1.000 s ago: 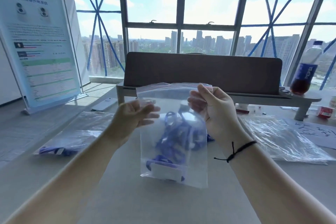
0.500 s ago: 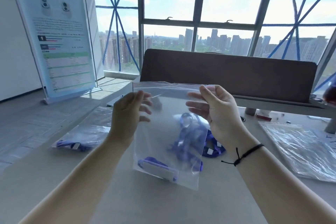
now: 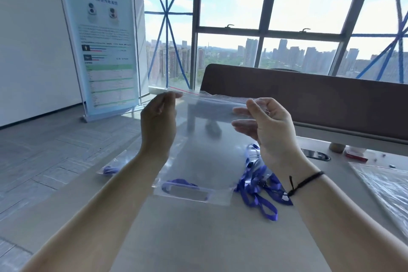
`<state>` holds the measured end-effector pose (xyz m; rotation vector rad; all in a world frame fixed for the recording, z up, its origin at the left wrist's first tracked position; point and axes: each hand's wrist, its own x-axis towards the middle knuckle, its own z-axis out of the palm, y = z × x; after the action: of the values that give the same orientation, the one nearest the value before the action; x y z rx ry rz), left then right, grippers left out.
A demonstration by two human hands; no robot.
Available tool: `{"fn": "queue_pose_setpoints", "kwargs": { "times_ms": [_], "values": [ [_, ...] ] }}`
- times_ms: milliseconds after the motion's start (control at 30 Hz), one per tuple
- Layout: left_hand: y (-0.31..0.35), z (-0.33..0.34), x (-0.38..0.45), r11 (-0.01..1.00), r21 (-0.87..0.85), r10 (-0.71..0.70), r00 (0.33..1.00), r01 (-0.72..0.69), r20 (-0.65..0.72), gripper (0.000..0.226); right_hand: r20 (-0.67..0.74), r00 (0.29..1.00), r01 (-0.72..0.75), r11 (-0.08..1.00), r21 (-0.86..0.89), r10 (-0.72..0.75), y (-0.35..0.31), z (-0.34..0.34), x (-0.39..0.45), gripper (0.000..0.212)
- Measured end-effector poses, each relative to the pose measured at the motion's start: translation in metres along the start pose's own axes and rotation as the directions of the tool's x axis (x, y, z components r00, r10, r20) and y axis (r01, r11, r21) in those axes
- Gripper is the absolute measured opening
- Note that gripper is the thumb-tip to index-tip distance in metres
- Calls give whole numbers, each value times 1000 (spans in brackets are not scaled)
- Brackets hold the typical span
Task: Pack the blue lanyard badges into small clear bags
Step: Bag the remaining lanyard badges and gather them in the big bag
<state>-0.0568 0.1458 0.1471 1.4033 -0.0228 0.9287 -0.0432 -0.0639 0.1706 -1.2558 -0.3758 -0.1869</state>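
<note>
I hold a small clear zip bag (image 3: 205, 139) upright above the table. My left hand (image 3: 157, 121) pinches its top left corner and my right hand (image 3: 265, 123) pinches the top right of the zip strip. A blue lanyard badge (image 3: 185, 190) lies at the bottom of the bag. Loose blue lanyard badges (image 3: 260, 185) lie in a tangle on the table just right of the bag, below my right wrist.
A filled clear bag (image 3: 114, 166) lies on the table to the left. A stack of clear bags (image 3: 384, 185) is at the right edge. A dark divider panel (image 3: 309, 99) stands behind; a sign stand (image 3: 101, 44) is at the far left.
The view swung left. My left hand moved from the bag's side up to its top left corner. The lanyard inside dropped to the bag's bottom.
</note>
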Motion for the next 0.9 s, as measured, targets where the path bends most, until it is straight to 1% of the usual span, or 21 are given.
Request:
{"fn": "queue_pose_setpoints", "kwargs": {
  "times_ms": [67, 100, 133, 167, 233, 267, 300, 333, 367, 400, 467, 567, 600, 633, 700, 733, 800, 900],
  "values": [
    [-1, -13, 8, 999, 29, 22, 1000, -23, 22, 24, 10, 1000, -23, 999, 33, 23, 5, 14, 1, 9],
    [-2, -20, 9, 999, 38, 16, 998, -19, 66, 23, 8, 999, -34, 998, 55, 34, 7, 22, 3, 9],
    [-6, -29, 8, 999, 34, -6, 990, 2, 141, 27, 4, 999, -44, 996, 77, 44, 10, 30, 4, 9],
    [-13, -40, 6, 999, 35, -36, 971, 29, 237, 40, 2, 998, -55, 994, 97, 55, 13, 39, 6, 9],
    [-36, -66, -4, 990, 103, -135, 892, 100, 432, 72, 10, 997, -82, 987, 137, 81, 20, 58, 11, 9],
    [-49, -78, -10, 975, 166, -212, 838, 147, 502, 81, 20, 995, -96, 984, 153, 94, 24, 66, 14, 8],
    [-62, -89, -17, 950, 245, -300, 778, 193, 552, 83, 30, 994, -108, 981, 162, 104, 28, 74, 18, 8],
    [-75, -97, -23, 918, 322, -383, 722, 231, 576, 78, 36, 993, -118, 979, 166, 113, 33, 81, 23, 7],
    [-85, -105, -28, 889, 376, -446, 679, 261, 583, 68, 39, 992, -126, 978, 169, 121, 37, 88, 27, 7],
    [-92, -110, -32, 869, 400, -486, 658, 292, 575, 56, 38, 991, -135, 976, 171, 131, 42, 94, 32, 7],
    [-95, -121, -32, 852, 375, -520, 676, 366, 522, 37, 28, 988, -157, 972, 172, 155, 52, 105, 44, 9],
    [-96, -139, -22, 840, 270, -543, 733, 471, 410, 34, -17, 980, -193, 964, 182, 199, 68, 114, 67, 11],
    [-97, -145, -18, 843, 255, -537, 769, 473, 348, 32, -33, 976, -204, 962, 183, 213, 74, 116, 76, 11],
    [-99, -151, -13, 853, 274, -511, 819, 444, 263, 32, -49, 972, -215, 959, 184, 228, 81, 118, 85, 11],
    [-108, -164, -2, 850, 425, -380, 921, 312, 85, 35, -71, 963, -244, 953, 178, 260, 97, 123, 100, 12],
    [-112, -169, 4, 830, 498, -305, 952, 252, 26, 36, -77, 958, -260, 950, 174, 276, 106, 126, 108, 13],
    [-121, -178, 17, 797, 575, -203, 979, 184, -30, 34, -84, 949, -286, 942, 176, 304, 125, 132, 122, 14],
    [-129, -187, 36, 739, 659, -164, 986, 141, -28, 36, -104, 931, -327, 928, 177, 349, 153, 139, 142, 12]
  ]
}}
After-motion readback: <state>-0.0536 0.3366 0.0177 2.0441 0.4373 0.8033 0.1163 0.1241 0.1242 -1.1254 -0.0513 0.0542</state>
